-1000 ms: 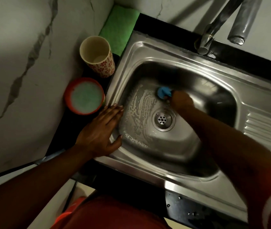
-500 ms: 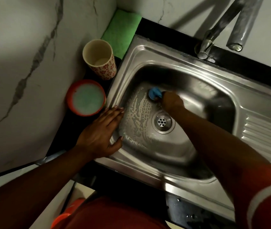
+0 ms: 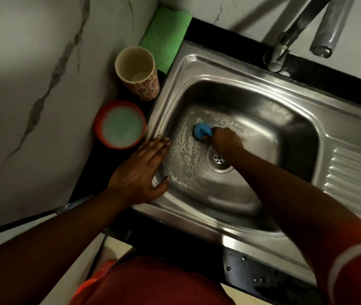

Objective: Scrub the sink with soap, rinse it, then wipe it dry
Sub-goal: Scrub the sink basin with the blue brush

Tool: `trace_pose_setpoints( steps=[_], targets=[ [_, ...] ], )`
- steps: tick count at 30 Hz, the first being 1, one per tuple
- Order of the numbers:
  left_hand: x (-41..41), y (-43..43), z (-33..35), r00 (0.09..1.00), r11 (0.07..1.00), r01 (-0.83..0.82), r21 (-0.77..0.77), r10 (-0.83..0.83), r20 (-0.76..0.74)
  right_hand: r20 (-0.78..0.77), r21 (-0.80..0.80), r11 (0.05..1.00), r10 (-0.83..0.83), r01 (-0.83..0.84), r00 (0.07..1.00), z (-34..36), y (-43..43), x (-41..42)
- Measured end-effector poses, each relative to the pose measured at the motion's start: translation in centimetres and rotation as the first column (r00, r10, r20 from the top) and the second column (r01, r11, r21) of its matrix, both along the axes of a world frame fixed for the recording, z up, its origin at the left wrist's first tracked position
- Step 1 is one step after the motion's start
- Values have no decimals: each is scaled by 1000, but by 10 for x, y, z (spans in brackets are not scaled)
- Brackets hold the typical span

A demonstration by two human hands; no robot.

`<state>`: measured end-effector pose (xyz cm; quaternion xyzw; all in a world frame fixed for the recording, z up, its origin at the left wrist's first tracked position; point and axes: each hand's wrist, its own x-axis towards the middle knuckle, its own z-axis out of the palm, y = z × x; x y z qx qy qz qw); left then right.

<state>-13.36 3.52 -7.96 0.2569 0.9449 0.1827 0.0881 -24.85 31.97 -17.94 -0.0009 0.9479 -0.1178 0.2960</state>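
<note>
A: Sink (image 3: 197, 62) below us, half-soaped; our right hand (image 3: 225, 140) grips the blue scrubber (image 3: 201, 129) just beyond the drain (image 3: 219, 159).
B: Left hand (image 3: 140, 172) flat, fingers straight, on the rim left of the drain. Rinse and wipe not yet done, we judge.

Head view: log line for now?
phase: soap scrub | right hand: grips blue scrubber, beside drain | left hand: flat on sink rim

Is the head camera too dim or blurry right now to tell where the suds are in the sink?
Head view: dim overall, but the suds on the sink's left floor read clearly, and glare streaks its rim. Head view again: the right hand and sponge are slightly motion-blurred, and the tap throws a long shadow up the wall.
</note>
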Motion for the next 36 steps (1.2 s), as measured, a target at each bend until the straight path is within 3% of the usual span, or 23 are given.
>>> trace_pose_setpoints(
  steps=[4, 6, 11, 16, 19, 27, 34, 36],
  targets=[
    [0, 0, 1, 1000, 1000, 5, 6, -5, -5, 45, -50, 996, 81, -79, 996, 8, 4, 55],
    [0, 0, 2, 1000, 1000, 14, 6, -14, -12, 167, -37, 994, 104, -100, 980, 17, 30, 103],
    [0, -1, 0, 1000, 1000, 14, 7, -14, -21, 354, 139, 976, 110, -168, 929, 28, 99, 130],
    [0, -2, -2, 999, 1000, 20, -6, -20, -41, 177, -30, 983, 183, -181, 967, 16, 23, 119],
    [1, -2, -1, 999, 1000, 20, -19, -21, -28, 126, -61, 954, 298, -293, 946, 8, -18, 129],
    [0, 0, 4, 1000, 1000, 15, -10, -15, 21, 357, 38, 982, 161, -186, 920, 16, 72, 162],
    [0, 0, 4, 1000, 1000, 11, -5, -11, 8, 119, -103, 951, 304, -292, 945, 6, -54, 119],
    [0, -1, 3, 1000, 1000, 11, 1, -11, 3, 118, -104, 944, 324, -313, 938, 6, -69, 108]
  ],
)
